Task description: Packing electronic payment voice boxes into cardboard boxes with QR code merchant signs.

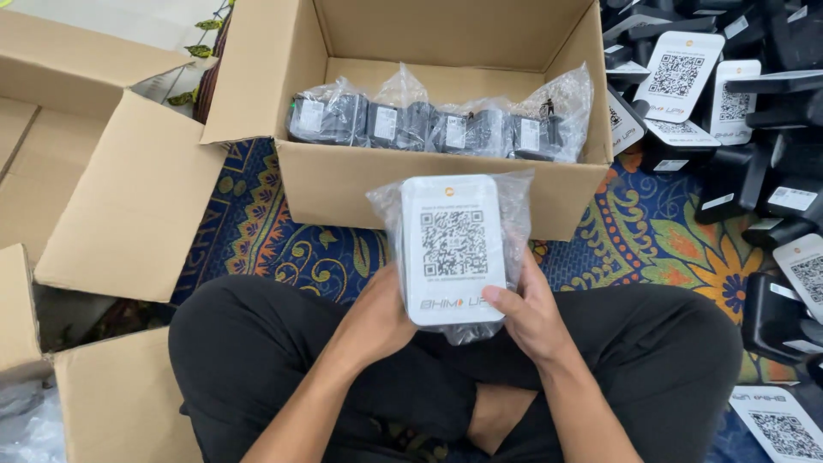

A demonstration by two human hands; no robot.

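We hold a white device (453,249), wrapped in a clear plastic bag, upright in front of the open cardboard box (446,184), just nearer to us than its front wall. Our left hand (377,321) cups the device's left edge and back, fingers hidden behind it, its grip grasping the device. Our right hand (531,317) clasps the right edge, thumb pressed across the white face near the bottom, its grip also grasping the device. Both forearms rise from our crossed legs. Inside the box, bagged dark devices (429,129) stand in a row. Right of the box, unbagged devices (737,129) lie piled on the patterned rug (257,231).
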